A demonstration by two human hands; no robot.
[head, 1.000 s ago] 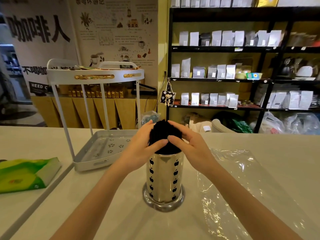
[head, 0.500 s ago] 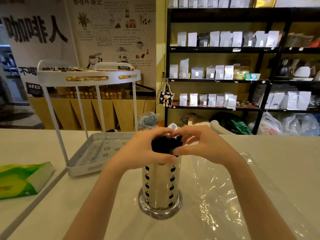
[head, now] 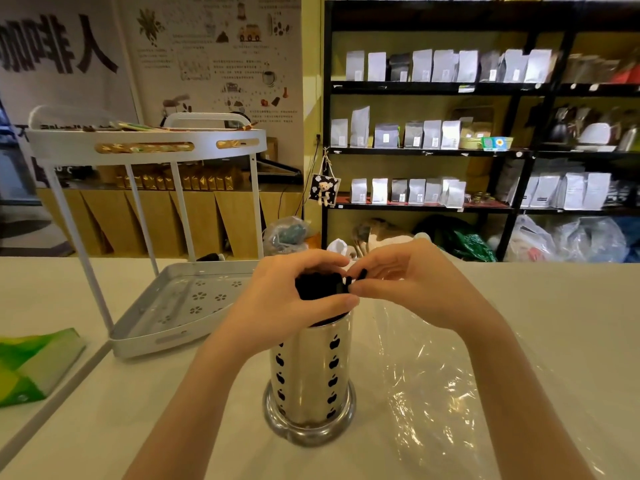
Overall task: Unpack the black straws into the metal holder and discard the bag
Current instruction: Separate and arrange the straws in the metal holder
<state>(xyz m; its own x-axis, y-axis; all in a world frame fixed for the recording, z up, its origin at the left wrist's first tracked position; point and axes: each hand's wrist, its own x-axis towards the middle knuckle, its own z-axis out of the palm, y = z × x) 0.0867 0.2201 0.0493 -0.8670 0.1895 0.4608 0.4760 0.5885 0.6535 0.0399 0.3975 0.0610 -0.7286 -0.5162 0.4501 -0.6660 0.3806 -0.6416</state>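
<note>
Black straws (head: 317, 289) half-hidden by both hands

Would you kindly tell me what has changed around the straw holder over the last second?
Both hands closed in over the black straws, pressing the bundle lower into the metal holder. The left hand now wraps the bundle; the right hand pinches a few straws at its edge. The holder and the plastic bag stayed put.
</note>
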